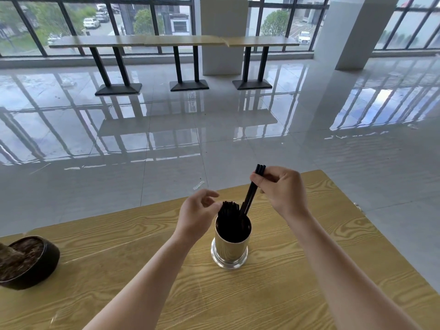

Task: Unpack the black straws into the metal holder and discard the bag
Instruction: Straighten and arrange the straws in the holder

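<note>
Head view: straws going into the steel cup

From where I stand, the metal holder [229, 251] sits upright near the middle of the wood-grain table [238, 301], a shiny cylinder on a flared foot. A standing bundle [228, 211] of dark straws already fills its 9 o'clock half, tops poking above the rim.

At about 1 o'clock from the holder, the right hand [282, 189] pinches a few black straws [250, 194] close to their upper ends, thumb and curled fingers closed on them. They slant down toward 7 o'clock, and their lower ends are inside the holder's mouth, on its 3 o'clock side, just beside the bundle.

At about 10 o'clock from the holder, the left hand [195, 215] hangs with fingers loosely curled around nothing, its thumb tip right at the tops of the bundle; whether it actually touches them I cannot tell.

Far out at 9 o'clock, on the table's edge, rests a dark round pot [47, 258] filled with brown matter. Across the glossy tiled floor [214, 144], at 12 o'clock, a row of long tables [142, 41] lines the windows.
</note>
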